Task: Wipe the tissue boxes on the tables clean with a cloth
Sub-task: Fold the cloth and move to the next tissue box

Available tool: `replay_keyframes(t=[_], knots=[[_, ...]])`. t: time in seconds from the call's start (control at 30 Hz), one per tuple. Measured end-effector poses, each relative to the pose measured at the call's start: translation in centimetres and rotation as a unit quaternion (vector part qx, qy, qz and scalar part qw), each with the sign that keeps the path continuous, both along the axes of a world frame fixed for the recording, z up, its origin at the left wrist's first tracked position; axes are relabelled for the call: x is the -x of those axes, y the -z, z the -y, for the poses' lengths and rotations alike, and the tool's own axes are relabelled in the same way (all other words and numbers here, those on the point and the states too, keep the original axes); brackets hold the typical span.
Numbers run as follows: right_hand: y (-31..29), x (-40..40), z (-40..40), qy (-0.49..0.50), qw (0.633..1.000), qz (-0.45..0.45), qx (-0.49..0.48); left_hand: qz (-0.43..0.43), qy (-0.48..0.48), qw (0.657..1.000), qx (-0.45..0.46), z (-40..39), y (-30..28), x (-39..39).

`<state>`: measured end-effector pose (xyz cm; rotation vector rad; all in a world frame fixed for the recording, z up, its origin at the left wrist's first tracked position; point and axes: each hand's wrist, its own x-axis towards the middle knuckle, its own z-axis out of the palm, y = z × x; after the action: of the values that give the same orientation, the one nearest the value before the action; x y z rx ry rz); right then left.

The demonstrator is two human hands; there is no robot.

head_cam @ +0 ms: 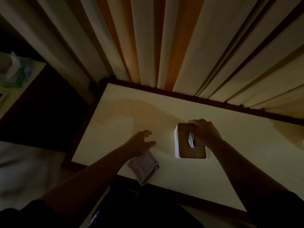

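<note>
A white tissue box (184,148) with a brown wooden lid stands on the pale table (238,153), a tissue poking from its slot. My right hand (205,130) lies over the box's far right part, fingers curled round its top edge. A folded grey cloth (144,167) lies flat on the table near the front edge, left of the box. My left hand (139,142) hovers just above the cloth's far end, fingers spread and holding nothing.
Long curtains (164,46) hang right behind the table's far edge. A second table (35,71) at the far left carries a green tissue pack (16,73). A dark gap separates the two tables. The room is dim.
</note>
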<state>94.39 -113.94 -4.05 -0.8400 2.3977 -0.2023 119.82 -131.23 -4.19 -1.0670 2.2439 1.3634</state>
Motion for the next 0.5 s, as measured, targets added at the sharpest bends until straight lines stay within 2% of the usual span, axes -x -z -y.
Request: replay_keyframes(t=[0.27, 0.4, 0.5], knots=[[0.3, -1.2, -4.9, 0.087, 0.993, -0.027, -0.07, -0.054, 0.018, 0.994, 0.093, -3.9, -0.6, 1.8], [0.4, -3.5, -6.8, 0.07, 0.993, -0.026, -0.088, -0.066, 0.079, 0.989, 0.107, -6.4, -0.8, 4.1], [1.0, -5.3, -7.9, 0.066, 0.997, -0.025, -0.04, -0.047, 0.152, 0.974, 0.159, -8.0, 0.1, 5.8]])
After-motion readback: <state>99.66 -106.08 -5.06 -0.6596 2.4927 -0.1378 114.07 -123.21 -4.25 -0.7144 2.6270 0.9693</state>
